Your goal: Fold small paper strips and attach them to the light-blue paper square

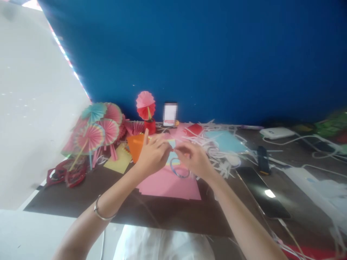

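Observation:
My left hand [155, 151] and my right hand [193, 157] meet over the table, fingertips pinched close together. What the left fingers hold is too small and blurred to make out. A thin blue-and-white ring, like a roll of tape [179, 176], hangs at the lower fingers of my right hand. Below both hands lies pink paper [169, 186], with a light blue and yellow-edged piece [171, 159] partly hidden behind the fingers. Orange paper [135, 146] is just left of my left hand.
Folded paper fans [90, 135] crowd the left side, near red-framed glasses [67, 173]. A pink-red fan [145, 104] stands in a red holder. White paper strips [217, 153], light blue paper [226, 141], a plugged-in phone [261, 191] and a white device [278, 133] lie right. A blue partition [203, 65] rises behind.

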The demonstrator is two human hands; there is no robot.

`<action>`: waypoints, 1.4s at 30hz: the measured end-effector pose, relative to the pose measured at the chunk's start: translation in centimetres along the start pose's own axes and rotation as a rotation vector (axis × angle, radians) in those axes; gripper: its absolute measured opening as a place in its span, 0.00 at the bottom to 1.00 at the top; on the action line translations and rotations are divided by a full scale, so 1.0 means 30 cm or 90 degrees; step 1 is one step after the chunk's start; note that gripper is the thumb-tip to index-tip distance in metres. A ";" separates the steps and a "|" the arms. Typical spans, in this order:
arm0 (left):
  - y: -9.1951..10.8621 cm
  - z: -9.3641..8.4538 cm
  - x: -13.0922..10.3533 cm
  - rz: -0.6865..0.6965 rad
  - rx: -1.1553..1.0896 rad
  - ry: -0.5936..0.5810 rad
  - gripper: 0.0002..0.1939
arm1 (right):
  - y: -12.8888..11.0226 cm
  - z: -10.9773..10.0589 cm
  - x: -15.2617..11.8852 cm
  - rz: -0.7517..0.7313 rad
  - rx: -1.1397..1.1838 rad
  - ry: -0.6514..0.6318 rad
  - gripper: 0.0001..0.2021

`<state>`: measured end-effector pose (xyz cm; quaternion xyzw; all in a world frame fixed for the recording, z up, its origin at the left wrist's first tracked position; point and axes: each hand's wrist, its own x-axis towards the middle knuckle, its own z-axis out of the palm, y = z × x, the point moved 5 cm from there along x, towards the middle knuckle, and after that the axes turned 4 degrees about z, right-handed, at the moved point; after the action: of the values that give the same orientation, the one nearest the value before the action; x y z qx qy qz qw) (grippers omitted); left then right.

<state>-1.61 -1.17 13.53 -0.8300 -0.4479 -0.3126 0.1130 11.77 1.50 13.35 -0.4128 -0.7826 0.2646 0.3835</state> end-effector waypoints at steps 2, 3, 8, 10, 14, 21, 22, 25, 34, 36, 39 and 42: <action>-0.008 0.008 -0.005 -0.020 -0.019 -0.030 0.10 | -0.012 0.001 -0.004 -0.015 -0.009 -0.012 0.04; -0.011 0.012 -0.008 -0.027 -0.025 -0.039 0.11 | -0.016 0.003 -0.005 -0.019 -0.011 -0.018 0.05; -0.013 0.022 -0.019 -0.042 -0.059 -0.051 0.09 | -0.012 0.010 -0.008 -0.027 -0.043 -0.005 0.03; -0.012 0.022 -0.020 -0.041 -0.071 -0.046 0.08 | -0.010 0.015 -0.008 -0.031 -0.053 -0.004 0.03; -0.014 0.024 -0.019 -0.030 -0.085 -0.040 0.08 | -0.015 0.015 -0.009 -0.044 -0.066 0.014 0.04; -0.035 0.033 -0.024 -0.045 -0.137 -0.017 0.06 | -0.020 0.036 -0.022 -0.107 -0.151 -0.005 0.06; -0.035 0.036 -0.024 -0.053 -0.170 -0.014 0.06 | -0.018 0.041 -0.025 -0.110 -0.172 -0.004 0.06; -0.037 0.048 -0.022 -0.124 -0.323 -0.010 0.06 | -0.021 0.062 -0.034 -0.150 -0.275 0.018 0.07; -0.318 0.150 -0.122 -0.615 -0.654 0.123 0.14 | -0.030 0.023 -0.097 -0.235 -0.294 0.219 0.07; -0.369 0.163 -0.150 -0.632 -0.697 0.125 0.17 | 0.009 -0.002 -0.093 -0.143 -0.170 0.236 0.04; -0.399 0.169 -0.170 -0.641 -0.735 0.153 0.17 | 0.079 -0.003 -0.073 0.025 0.025 0.209 0.05; -0.400 0.195 -0.161 -0.677 -0.885 0.178 0.09 | 0.130 0.012 -0.055 0.135 0.208 0.197 0.09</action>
<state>-10.87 5.19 4.87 -0.3469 -0.4655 -0.6236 -0.5235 13.81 2.08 9.66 -0.4608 -0.6135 0.3603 0.5305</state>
